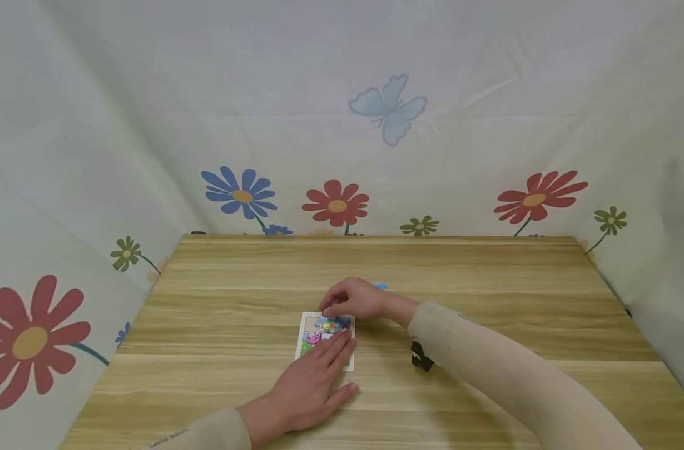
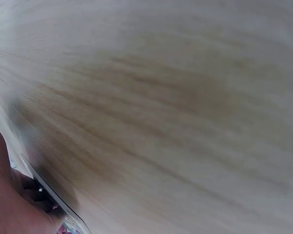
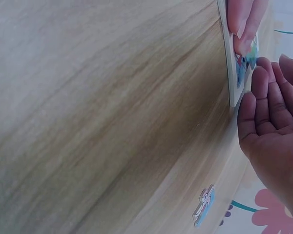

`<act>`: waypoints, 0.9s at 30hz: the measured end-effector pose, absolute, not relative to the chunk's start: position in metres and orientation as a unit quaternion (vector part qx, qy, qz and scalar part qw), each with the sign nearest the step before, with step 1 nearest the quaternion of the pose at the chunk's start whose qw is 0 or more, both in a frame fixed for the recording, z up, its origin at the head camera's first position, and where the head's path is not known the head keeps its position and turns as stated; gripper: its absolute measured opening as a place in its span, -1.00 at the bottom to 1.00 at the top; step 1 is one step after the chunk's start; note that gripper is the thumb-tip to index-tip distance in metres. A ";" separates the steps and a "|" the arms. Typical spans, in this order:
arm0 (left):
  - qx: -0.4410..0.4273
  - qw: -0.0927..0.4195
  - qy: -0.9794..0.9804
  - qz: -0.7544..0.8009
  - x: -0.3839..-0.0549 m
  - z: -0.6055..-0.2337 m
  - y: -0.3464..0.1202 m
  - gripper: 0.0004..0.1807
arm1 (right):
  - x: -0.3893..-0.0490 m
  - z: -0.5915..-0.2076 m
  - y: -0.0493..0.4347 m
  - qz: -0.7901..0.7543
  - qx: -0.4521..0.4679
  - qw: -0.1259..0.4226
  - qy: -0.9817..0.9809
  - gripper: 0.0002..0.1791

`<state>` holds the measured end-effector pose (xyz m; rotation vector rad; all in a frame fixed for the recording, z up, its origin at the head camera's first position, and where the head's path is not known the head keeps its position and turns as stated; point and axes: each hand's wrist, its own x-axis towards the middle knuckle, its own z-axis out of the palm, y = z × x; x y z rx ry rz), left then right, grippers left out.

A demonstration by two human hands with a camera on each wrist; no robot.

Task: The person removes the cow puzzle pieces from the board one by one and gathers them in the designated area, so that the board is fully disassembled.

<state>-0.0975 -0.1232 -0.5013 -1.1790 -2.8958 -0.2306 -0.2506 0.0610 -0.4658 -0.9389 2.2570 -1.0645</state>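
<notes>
A small jigsaw puzzle board (image 1: 306, 331) with a pale frame and a colourful cartoon picture lies on the table. My left hand (image 1: 310, 384) rests on its lower right part, with its fingers straight over the picture and the thumb out to the side. At the far edge of the board is my right hand (image 1: 355, 299), its fingers loosely bent. A blue and green puzzle piece (image 3: 254, 52) shows near the fingertips in the right wrist view. There the right thumb stands apart from the fingers. Whether the fingertips touch the piece is unclear.
A loose blue puzzle piece (image 1: 381, 286) lies behind my right wrist. The wooden table (image 1: 235, 269) reaches back to a pale curtain (image 1: 297, 94) printed with flowers and a butterfly. A black object (image 1: 420, 357) shows at my right forearm.
</notes>
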 end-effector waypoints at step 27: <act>-0.377 0.014 -0.925 -0.044 -0.098 -0.506 -0.124 -0.16 | -0.253 -0.477 0.056 -0.407 -0.352 0.247 0.806 -0.81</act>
